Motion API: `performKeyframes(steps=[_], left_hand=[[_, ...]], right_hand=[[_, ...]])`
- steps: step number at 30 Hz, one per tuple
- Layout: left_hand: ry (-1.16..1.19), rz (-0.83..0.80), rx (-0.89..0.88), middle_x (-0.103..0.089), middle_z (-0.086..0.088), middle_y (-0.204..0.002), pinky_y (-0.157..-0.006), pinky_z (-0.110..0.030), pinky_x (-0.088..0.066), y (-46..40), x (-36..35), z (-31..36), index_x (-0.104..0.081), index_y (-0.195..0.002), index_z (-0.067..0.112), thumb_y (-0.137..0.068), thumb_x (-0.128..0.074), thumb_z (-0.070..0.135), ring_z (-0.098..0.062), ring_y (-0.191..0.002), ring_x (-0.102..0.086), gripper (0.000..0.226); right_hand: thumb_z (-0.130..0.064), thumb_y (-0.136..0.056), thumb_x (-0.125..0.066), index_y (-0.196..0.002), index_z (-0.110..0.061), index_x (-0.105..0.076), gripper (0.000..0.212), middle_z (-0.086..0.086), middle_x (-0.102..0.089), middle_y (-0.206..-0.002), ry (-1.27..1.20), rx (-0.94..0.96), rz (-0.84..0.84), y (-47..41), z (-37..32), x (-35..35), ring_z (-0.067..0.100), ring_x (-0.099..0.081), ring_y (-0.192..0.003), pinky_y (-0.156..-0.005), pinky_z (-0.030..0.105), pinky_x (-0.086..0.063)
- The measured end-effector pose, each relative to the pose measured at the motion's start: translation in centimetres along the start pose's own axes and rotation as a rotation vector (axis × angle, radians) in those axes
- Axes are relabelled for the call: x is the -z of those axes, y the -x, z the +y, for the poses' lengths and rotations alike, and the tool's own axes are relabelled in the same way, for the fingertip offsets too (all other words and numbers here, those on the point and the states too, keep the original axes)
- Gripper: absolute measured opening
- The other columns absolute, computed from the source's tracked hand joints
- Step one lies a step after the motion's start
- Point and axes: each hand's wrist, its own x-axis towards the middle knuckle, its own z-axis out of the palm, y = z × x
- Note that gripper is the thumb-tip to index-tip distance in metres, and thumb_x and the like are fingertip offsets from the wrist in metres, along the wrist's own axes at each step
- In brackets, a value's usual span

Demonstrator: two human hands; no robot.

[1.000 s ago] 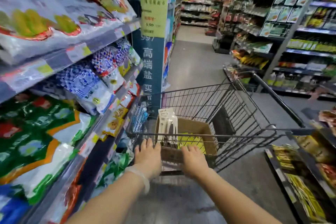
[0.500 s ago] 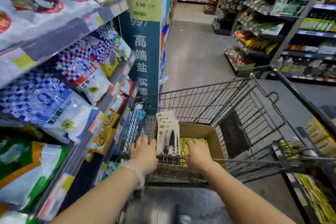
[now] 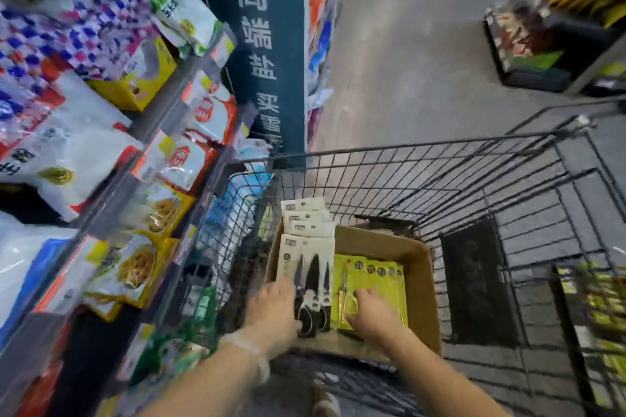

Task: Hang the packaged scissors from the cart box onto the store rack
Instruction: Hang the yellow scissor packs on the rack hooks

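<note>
cart (image 3: 440, 159) – box (image 3: 420, 284) at near left corner | scissors (image 3: 306, 261) upright along box's left wall | left hand (image 3: 274, 311) on scissors, right hand (image 3: 371, 313) on yellow packs (image 3: 376, 278) – fingers' grip: cannot tell

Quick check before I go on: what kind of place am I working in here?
Most likely a supermarket aisle. A wire shopping cart holds a cardboard box of carded goods, shelves of bagged food line the left side, and more stocked racks stand across the floor.
</note>
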Motion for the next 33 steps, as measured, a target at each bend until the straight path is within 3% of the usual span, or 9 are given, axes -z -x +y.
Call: performKeyframes(steps=[2, 7, 13, 18, 22, 24, 28, 31, 33], left_hand=[[0.034, -0.080, -0.003, -0.022, -0.007, -0.153, -0.112, -0.037, -0.030, -2.2, -1.5, 0.7, -0.021, -0.147, 0.015, -0.092, -0.055, 0.035, -0.028, -0.139, -0.027, 0.067], [0.140, -0.278, 0.050, -0.021, -0.009, -0.154, -0.115, -0.039, -0.027, -7.5, -4.6, 1.7, -0.012, -0.151, 0.018, -0.094, -0.050, 0.036, -0.028, -0.141, -0.023, 0.071], [0.255, -0.307, 0.054, -0.025, -0.007, -0.154, -0.115, -0.032, -0.026, -11.4, -7.3, 3.1, -0.021, -0.149, 0.017, -0.095, -0.050, 0.036, -0.024, -0.141, -0.026, 0.064], [0.318, -0.294, 0.077, -0.034, -0.004, -0.150, -0.114, -0.029, -0.028, -12.8, -8.1, 3.2, -0.026, -0.147, 0.020, -0.095, -0.051, 0.034, -0.021, -0.139, -0.032, 0.060], [0.350, -0.272, 0.120, -0.036, -0.002, -0.150, -0.114, -0.028, -0.029, -12.8, -7.9, 3.2, -0.031, -0.145, 0.021, -0.094, -0.053, 0.033, -0.019, -0.138, -0.035, 0.056], [0.357, -0.282, 0.122, -0.036, -0.002, -0.150, -0.113, -0.027, -0.030, -12.5, -7.3, 3.8, -0.032, -0.144, 0.020, -0.095, -0.052, 0.033, -0.020, -0.137, -0.037, 0.055], [0.450, -0.302, 0.127, -0.038, -0.004, -0.147, -0.110, -0.025, -0.032, -12.1, -6.1, 5.5, -0.036, -0.141, 0.020, -0.094, -0.054, 0.033, -0.020, -0.134, -0.040, 0.052], [0.555, -0.311, 0.175, -0.036, -0.005, -0.146, -0.110, -0.027, -0.031, -11.9, -5.1, 7.2, -0.028, -0.145, 0.019, -0.091, -0.059, 0.032, -0.021, -0.135, -0.038, 0.064], [0.692, -0.340, 0.239, -0.044, -0.004, -0.135, -0.108, -0.028, -0.033, -11.6, -4.9, 7.9, -0.034, -0.140, 0.016, -0.088, -0.065, 0.027, -0.022, -0.132, -0.041, 0.061]], right_hand=[[-0.030, -0.090, -0.055, -0.142, -0.015, -0.030, 0.060, 0.010, -0.039, -0.143, -0.083, -0.048, -0.055, -2.7, 1.3, -1.1, 0.027, -0.040, -0.130, -0.107, 0.035, -0.036], [-0.032, -0.088, -0.061, -0.146, -0.012, -0.026, 0.070, 0.009, -0.041, -0.145, -0.354, -0.212, -0.119, -8.8, 3.8, -3.2, 0.025, -0.048, -0.127, -0.101, 0.031, -0.041], [-0.030, -0.079, -0.073, -0.144, -0.008, -0.027, 0.082, 0.015, -0.049, -0.138, -0.576, -0.325, -0.096, -14.5, 5.8, -5.7, 0.029, -0.055, -0.117, -0.091, 0.035, -0.049], [-0.029, -0.081, -0.071, -0.130, -0.003, -0.044, 0.062, 0.017, -0.057, -0.126, -0.680, -0.440, -0.074, -17.8, 5.6, -6.1, 0.031, -0.056, -0.115, -0.094, 0.037, -0.047], [-0.018, -0.092, -0.056, -0.127, -0.005, -0.048, 0.039, 0.010, -0.060, -0.112, -0.648, -0.471, -0.081, -17.8, 5.5, -5.6, 0.023, -0.061, -0.091, -0.069, 0.022, -0.047], [-0.014, -0.095, -0.049, -0.131, -0.003, -0.043, 0.038, 0.013, -0.058, -0.114, -0.662, -0.491, -0.035, -16.4, 5.8, -4.8, 0.027, -0.058, -0.096, -0.068, 0.022, -0.039], [-0.009, -0.096, -0.045, -0.137, -0.004, -0.039, 0.041, 0.014, -0.053, -0.131, -0.744, -0.366, 0.033, -11.7, 7.9, -2.6, 0.028, -0.055, -0.115, -0.083, 0.025, -0.042], [-0.004, -0.094, -0.051, -0.123, -0.006, -0.052, 0.029, 0.009, -0.063, -0.117, -1.129, -0.248, -0.106, -9.0, 10.0, -1.3, 0.018, -0.062, -0.095, -0.077, 0.025, -0.052], [-0.004, -0.092, -0.053, -0.109, -0.008, -0.056, 0.018, 0.009, -0.066, -0.102, -1.296, -0.197, -0.272, -7.8, 10.5, -0.2, 0.021, -0.064, -0.088, -0.074, 0.034, -0.054]])
